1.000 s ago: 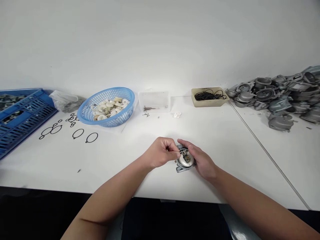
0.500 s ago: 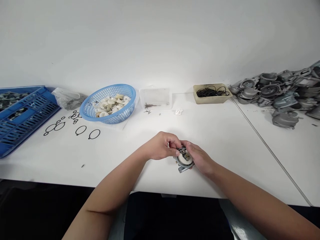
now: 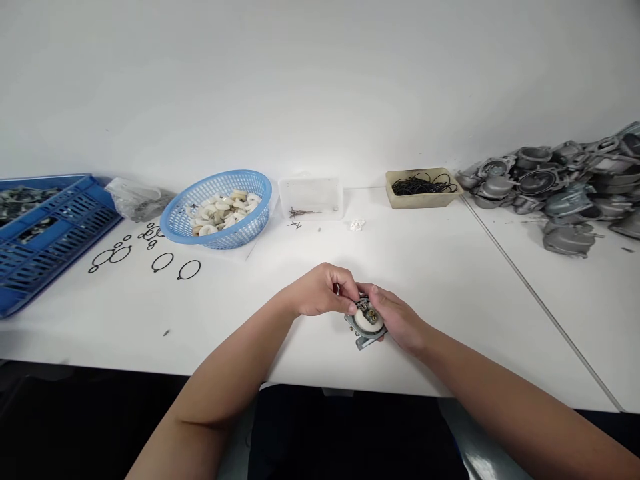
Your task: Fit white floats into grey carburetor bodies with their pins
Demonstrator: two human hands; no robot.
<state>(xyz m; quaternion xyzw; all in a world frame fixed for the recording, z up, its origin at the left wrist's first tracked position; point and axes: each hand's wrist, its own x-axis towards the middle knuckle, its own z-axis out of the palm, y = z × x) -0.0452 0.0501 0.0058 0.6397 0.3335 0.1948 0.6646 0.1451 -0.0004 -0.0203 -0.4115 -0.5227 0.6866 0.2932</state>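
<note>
A grey metal carburetor body (image 3: 365,341) with a white plastic float (image 3: 367,321) inside its round opening is held just above the table's front part. My right hand (image 3: 395,317) wraps round its right side, fingers partly hidden behind it. At the upper left rim my left hand (image 3: 329,292) is closed, thumb and forefinger pinched together by the float's hinge. Whatever lies between those fingertips is too small to make out. Brass-coloured parts show in the middle of the float.
Behind stand a blue basket (image 3: 265,212) of white floats, a clear box (image 3: 313,193) with thin pins and a beige tray (image 3: 425,200) of black rings. Loose rubber rings (image 3: 189,269) and a blue crate (image 3: 60,250) lie left. Metal bowls (image 3: 567,240) are heaped right.
Both hands and the carburetor body have shifted very slightly to the left. The left hand's pinch at the rim looks nearly the same.
</note>
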